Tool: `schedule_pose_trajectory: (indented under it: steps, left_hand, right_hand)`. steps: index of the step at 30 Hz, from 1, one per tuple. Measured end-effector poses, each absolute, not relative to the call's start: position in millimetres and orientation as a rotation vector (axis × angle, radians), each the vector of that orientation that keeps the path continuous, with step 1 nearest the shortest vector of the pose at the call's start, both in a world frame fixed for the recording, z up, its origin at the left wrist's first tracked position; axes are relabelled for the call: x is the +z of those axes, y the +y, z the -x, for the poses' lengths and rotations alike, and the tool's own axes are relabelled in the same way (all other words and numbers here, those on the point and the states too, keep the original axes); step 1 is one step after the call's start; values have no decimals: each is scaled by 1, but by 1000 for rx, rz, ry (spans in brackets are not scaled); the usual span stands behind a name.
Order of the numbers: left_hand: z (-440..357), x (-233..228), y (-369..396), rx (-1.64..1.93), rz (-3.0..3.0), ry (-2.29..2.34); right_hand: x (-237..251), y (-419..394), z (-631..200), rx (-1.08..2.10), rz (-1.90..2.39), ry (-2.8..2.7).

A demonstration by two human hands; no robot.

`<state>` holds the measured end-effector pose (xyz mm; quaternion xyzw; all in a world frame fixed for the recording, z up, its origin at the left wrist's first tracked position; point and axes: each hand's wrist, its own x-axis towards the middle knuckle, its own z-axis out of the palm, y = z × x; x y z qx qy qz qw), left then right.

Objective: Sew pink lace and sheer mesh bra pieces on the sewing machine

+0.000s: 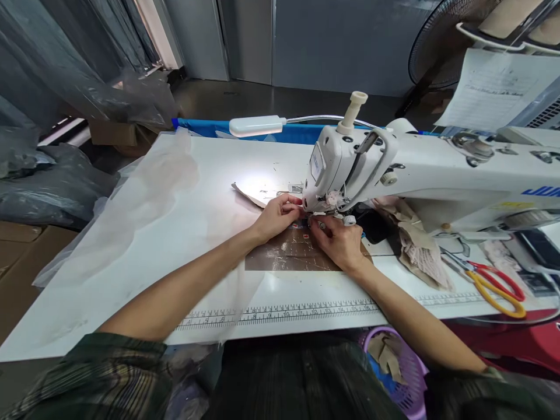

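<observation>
My left hand (276, 219) reaches in from the left, thumb and forefinger drawn close together beside the needle area of the sewing machine (415, 160); my right hand (343, 242) comes from the other side, fingers curled in under the machine's head, close to my left fingertips; the machine hides the very tips, so I cannot tell whether either grip is clamped on anything.

The pale sheet (257, 195) lies just beyond my left hand, at the left of the machine's head; its lifted corner points left and away from me, and its visible edge slants from there back toward my fingers; its full long axis is covered. Beneath my hands a glossy brown sheet (280, 256) lies with its straight near edge running left to right, parallel to the printed ruler (284, 315).

All this sits on a white table (219, 163), lit by a lamp (256, 126); scissors (483, 284) and fabric scraps (422, 251) lie to my right; a purple basket (412, 389) stands below the table; grey panels (336, 44) rise beyond, with a fan (450, 41) at the right and cardboard boxes (26, 262) at the left.
</observation>
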<state>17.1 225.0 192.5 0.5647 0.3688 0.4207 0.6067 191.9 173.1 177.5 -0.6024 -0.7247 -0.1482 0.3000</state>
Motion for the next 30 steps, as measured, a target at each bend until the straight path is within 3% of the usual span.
schedule_pose_trajectory:
  steps: [10,30]
  left_hand:
    - [-17,193,225,971,-1283,839]
    - [-17,191,225,975,-1290,835]
  right_hand:
    - [174,173,-192,-462,1426,-1926]
    - [174,176,-192,-483,1485,-1914]
